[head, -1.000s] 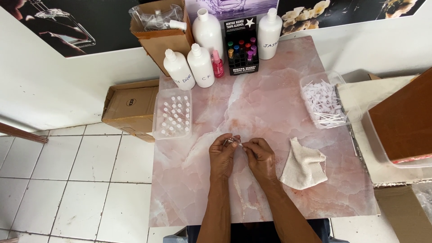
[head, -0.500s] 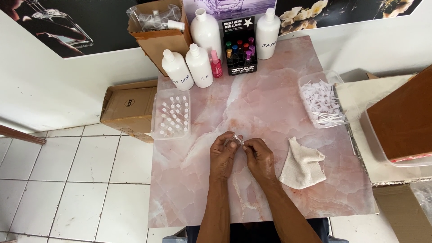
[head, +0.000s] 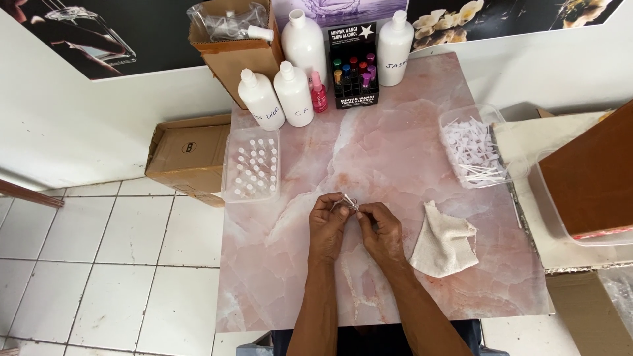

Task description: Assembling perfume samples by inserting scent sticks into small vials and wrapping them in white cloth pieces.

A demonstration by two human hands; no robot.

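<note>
Head view: we look down on our two hands meeting over the middle of a pink marble table.
Small clear item: pinched between both hands' fingertips, above the table's centre; too small for us to tell its kind.
Left hand: fingers closed narrowly on the item's left end.
Right hand: fingers closed narrowly on its right end, touching the left hand's fingertips.
Cloth: crumpled, off-white, just right of our right hand.
Clear tray of small vials: at the table's left edge.
Clear tub of white sticks: at the right edge.
White bottles: along the far edge, beside a black display box of coloured bottles.
Cardboard box: on the floor, left of the table.
</note>
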